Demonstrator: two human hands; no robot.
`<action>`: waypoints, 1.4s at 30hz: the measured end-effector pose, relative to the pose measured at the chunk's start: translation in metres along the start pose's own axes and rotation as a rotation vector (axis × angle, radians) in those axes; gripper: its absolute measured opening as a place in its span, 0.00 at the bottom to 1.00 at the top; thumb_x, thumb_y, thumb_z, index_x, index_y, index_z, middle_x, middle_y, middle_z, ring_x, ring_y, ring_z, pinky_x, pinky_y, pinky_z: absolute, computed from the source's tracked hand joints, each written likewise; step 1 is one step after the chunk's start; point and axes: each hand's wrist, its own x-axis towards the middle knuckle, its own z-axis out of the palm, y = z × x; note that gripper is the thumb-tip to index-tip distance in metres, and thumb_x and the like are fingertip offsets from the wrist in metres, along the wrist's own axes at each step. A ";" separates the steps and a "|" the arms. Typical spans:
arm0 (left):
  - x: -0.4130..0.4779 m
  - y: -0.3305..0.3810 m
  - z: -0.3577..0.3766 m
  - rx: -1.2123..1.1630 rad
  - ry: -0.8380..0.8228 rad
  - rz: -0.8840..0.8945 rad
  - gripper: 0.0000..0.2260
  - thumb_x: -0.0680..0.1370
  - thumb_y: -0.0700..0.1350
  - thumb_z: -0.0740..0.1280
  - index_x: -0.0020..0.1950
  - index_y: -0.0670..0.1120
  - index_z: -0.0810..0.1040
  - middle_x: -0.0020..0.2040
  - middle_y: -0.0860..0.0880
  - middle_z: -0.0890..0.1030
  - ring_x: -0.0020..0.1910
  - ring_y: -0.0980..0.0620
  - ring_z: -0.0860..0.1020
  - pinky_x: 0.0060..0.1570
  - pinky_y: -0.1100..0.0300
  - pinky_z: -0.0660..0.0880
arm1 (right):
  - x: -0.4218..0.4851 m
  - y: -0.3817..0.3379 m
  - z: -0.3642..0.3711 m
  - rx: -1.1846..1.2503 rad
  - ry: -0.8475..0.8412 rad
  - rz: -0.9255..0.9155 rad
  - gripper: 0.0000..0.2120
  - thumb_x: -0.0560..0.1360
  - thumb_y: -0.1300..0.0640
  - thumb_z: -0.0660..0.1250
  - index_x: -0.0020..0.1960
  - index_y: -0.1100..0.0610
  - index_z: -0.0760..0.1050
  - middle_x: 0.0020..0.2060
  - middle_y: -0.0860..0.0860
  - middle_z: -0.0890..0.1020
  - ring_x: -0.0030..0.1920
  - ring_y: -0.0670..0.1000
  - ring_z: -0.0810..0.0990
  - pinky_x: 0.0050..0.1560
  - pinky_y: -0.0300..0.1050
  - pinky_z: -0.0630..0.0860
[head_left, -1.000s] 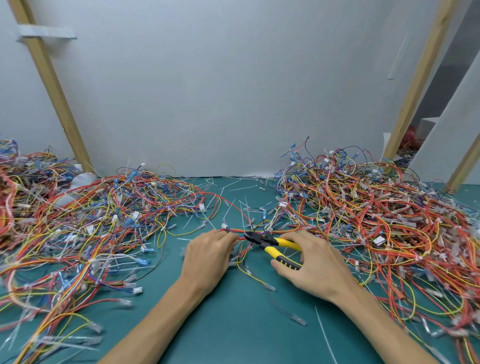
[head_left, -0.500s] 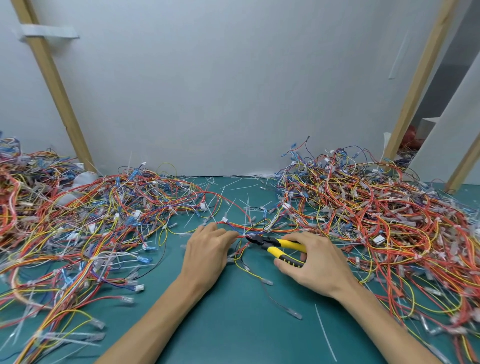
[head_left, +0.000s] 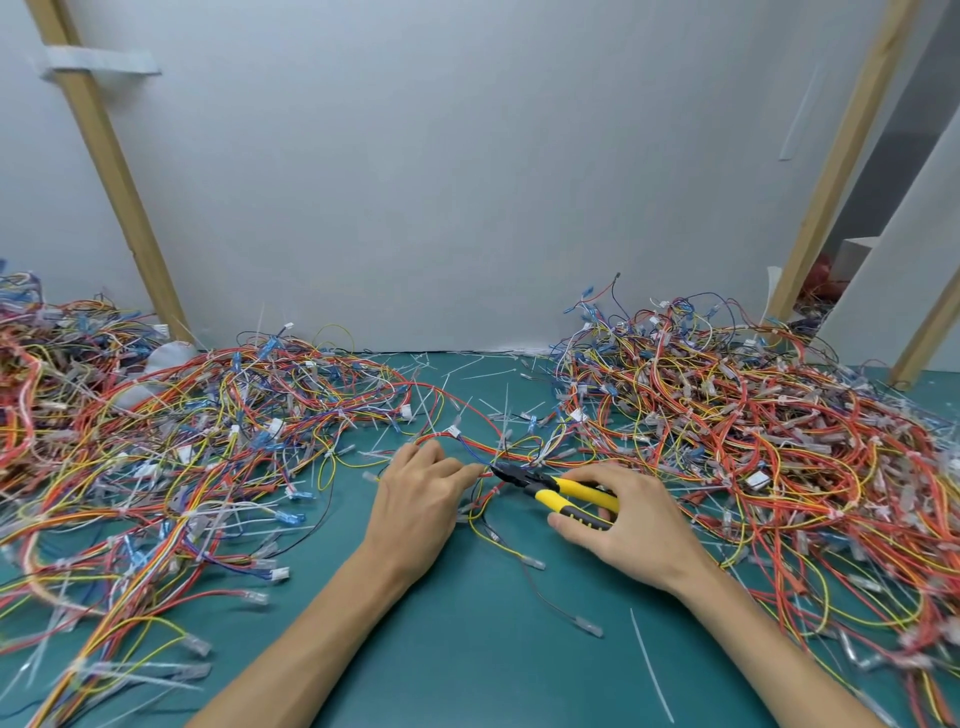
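In the head view, a thin wire bundle (head_left: 521, 457) is pinched near the middle of the surface (head_left: 467, 649) by the curled fingertips of the left hand (head_left: 415, 499). It is judged light, limp and springy, and best held close to the cut. Yellow-handled cutters (head_left: 566, 491) are gripped in the right hand (head_left: 623, 525), with the nose at the bundle. Little is changed from half a second ago.

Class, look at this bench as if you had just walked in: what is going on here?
A person is working through wire harnesses on a green mat. The right hand grips yellow-handled cutters, their black nose set at a small wire bundle. The left hand meets that bundle with its fingers; whether they pinch it is hidden. A left pile and a right pile flank them, with loose white cable ties scattered about.
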 end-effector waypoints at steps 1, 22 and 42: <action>0.000 0.000 0.000 0.005 0.000 0.003 0.13 0.65 0.36 0.77 0.46 0.49 0.85 0.32 0.55 0.80 0.35 0.48 0.74 0.41 0.61 0.60 | 0.000 0.000 0.001 -0.005 0.005 -0.005 0.19 0.65 0.33 0.70 0.53 0.37 0.76 0.45 0.37 0.79 0.39 0.40 0.76 0.42 0.38 0.74; 0.000 0.010 -0.007 -0.365 -0.053 -0.406 0.12 0.77 0.51 0.57 0.40 0.48 0.75 0.28 0.49 0.74 0.32 0.43 0.75 0.36 0.48 0.73 | -0.001 -0.005 -0.002 -0.024 0.045 -0.128 0.17 0.69 0.39 0.71 0.55 0.38 0.72 0.46 0.38 0.76 0.41 0.43 0.76 0.43 0.43 0.75; -0.003 0.011 -0.004 -0.294 -0.050 -0.276 0.05 0.78 0.47 0.66 0.43 0.48 0.77 0.31 0.50 0.79 0.33 0.43 0.77 0.30 0.54 0.71 | -0.001 -0.003 -0.004 -0.244 0.190 -0.024 0.24 0.59 0.40 0.65 0.54 0.43 0.69 0.46 0.40 0.72 0.44 0.47 0.72 0.42 0.45 0.67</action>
